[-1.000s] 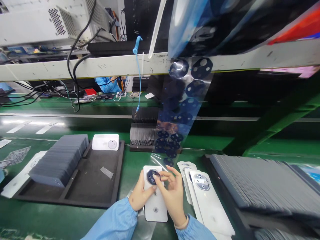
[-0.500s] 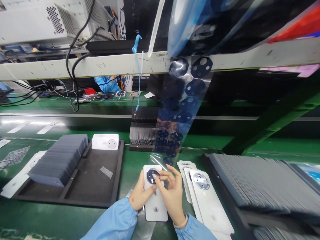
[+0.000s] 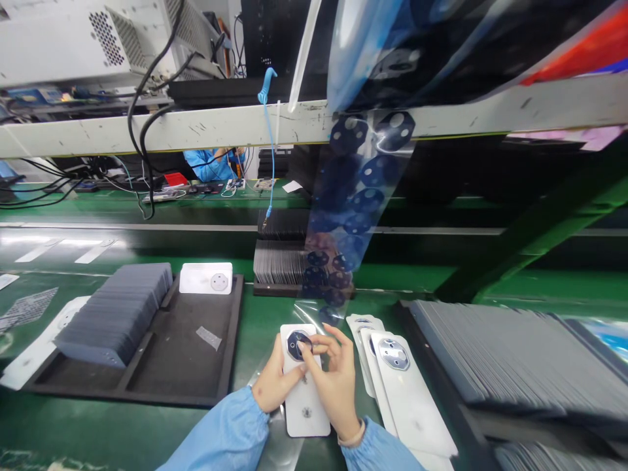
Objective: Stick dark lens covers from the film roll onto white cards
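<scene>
A white panel (image 3: 307,409) is lying on the green worktop (image 3: 265,307) between the two hands, its dark octagonal piece (image 3: 299,345) sitting near its far end. The left hand (image 3: 275,379) is gripping the panel's left edge, thumb resting on its face. The right hand (image 3: 334,379) is pressing its fingertips on the dark octagonal piece, its fingers bent and partly spread.

Just right of the right hand, overlapping white panels (image 3: 412,405) are lying in a fanned pile, the top one showing a shiny octagonal part. Farther right, a black tray is holding a long row of grey sheets (image 3: 510,353). To the left, a divided black tray (image 3: 189,350) is carrying a block of grey separators (image 3: 118,314) and, at its far right corner, white panels standing on edge (image 3: 205,279). Beyond the hands, a clear strip with dark octagonal stickers (image 3: 350,216) is hanging down in front of a small rack of thin sheets (image 3: 279,263). At the far side, a person in a blue sleeve (image 3: 209,165) is handling something too small to make out.
</scene>
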`<state>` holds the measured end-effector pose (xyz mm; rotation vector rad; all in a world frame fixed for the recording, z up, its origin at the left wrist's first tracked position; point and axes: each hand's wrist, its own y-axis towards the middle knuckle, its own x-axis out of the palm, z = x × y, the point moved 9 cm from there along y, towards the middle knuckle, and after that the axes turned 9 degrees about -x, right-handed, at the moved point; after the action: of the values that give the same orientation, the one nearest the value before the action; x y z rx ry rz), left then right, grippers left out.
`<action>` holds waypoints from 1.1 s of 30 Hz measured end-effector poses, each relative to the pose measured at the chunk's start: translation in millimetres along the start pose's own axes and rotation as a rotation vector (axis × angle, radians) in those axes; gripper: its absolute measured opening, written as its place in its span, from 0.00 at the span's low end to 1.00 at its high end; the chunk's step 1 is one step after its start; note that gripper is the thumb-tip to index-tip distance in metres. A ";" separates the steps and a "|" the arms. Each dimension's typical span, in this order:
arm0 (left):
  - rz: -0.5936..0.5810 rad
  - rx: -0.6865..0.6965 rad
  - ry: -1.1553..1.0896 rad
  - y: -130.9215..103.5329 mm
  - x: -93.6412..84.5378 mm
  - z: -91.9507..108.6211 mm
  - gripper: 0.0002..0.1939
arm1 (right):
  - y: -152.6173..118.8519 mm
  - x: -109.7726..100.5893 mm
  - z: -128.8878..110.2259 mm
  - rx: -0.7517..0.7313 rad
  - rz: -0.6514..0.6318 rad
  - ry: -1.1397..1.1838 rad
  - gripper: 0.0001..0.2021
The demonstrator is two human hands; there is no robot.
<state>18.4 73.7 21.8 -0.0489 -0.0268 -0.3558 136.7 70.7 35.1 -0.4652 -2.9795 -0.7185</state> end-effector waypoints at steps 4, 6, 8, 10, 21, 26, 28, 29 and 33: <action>0.004 -0.013 -0.044 -0.4 -3.3 -7.4 0.32 | -1.3 0.1 -4.9 -0.040 -0.004 -0.052 0.26; 0.027 -0.021 -0.058 -0.5 -5.1 -9.2 0.30 | -1.7 -0.2 -9.8 -0.093 -0.003 -0.103 0.24; 0.072 -0.021 -0.056 -0.5 -7.3 -8.2 0.25 | -2.4 -0.7 -15.6 -0.178 -0.001 -0.175 0.23; 0.128 -0.014 -0.024 -0.4 -9.6 -4.6 0.22 | -3.7 -0.1 -19.6 -0.267 -0.005 -0.252 0.22; 0.398 0.016 0.007 -0.9 -38.1 -1.2 0.21 | -19.6 33.4 -52.4 -0.783 -0.227 -0.709 0.33; 0.463 0.004 -0.050 -1.7 -47.8 -2.7 0.22 | -5.7 24.0 -41.4 -0.597 -0.225 -0.715 0.34; 0.460 -0.006 -0.082 -1.6 -48.3 -3.3 0.22 | -1.7 19.1 -31.4 -0.478 -0.223 -0.595 0.34; 0.448 -0.011 -0.109 -1.2 -47.4 -4.1 0.23 | -0.6 18.9 -25.4 -0.413 -0.240 -0.510 0.33; 0.389 -0.045 -0.182 1.3 -40.0 -7.5 0.26 | -3.3 31.5 1.0 -0.062 -0.381 -0.102 0.31</action>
<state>-18.5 88.4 12.9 -0.1287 -0.1865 0.0381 105.6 77.1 36.2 0.0736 -3.1863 -0.8357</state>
